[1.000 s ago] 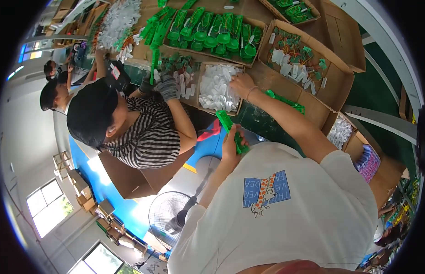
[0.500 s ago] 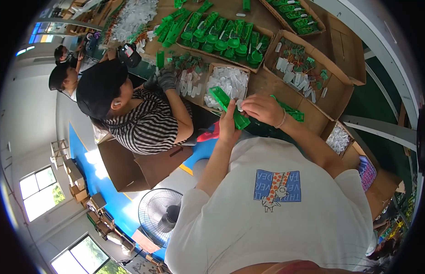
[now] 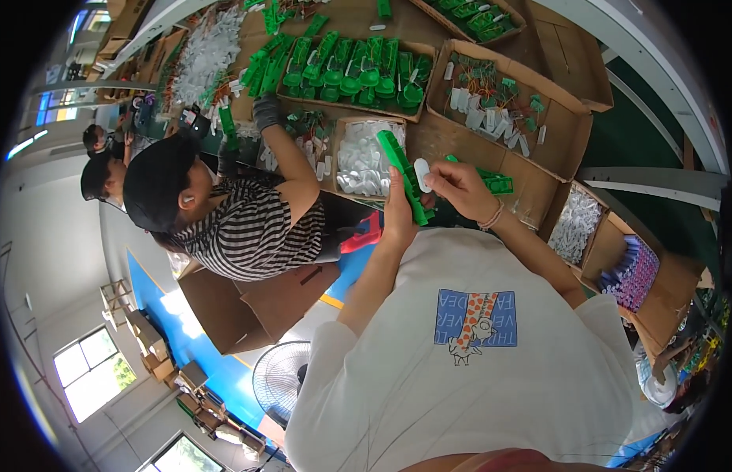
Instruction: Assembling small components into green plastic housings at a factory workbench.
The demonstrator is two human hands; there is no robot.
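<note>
- The thumb and fingertips of the right hand [image 3: 467,191] are pinching, with almost no gap, the edge of a white oval piece [image 3: 421,175].
- This piece is standing nearly upright just beside a green housing [image 3: 403,169]; whether the two are touching, I cannot tell.
- The piece is looking thin, light and stiff, probably a little slippery, so its edges near one end are offering the better hold.
- The left hand [image 3: 397,212] is wrapping around the lower part of the housing, thumb along its side; the far fingers are mostly hiding.
- The housing is seeming light, hollow and rigid; its thin walls could crack under hard squeezing, so gripping along both long sides is looking safer.
- Beyond the hands, many white pieces [image 3: 362,157] are lying in a small carton [image 3: 335,161], and farther away green housings [image 3: 358,67] are filling a longer carton [image 3: 352,110].
</note>
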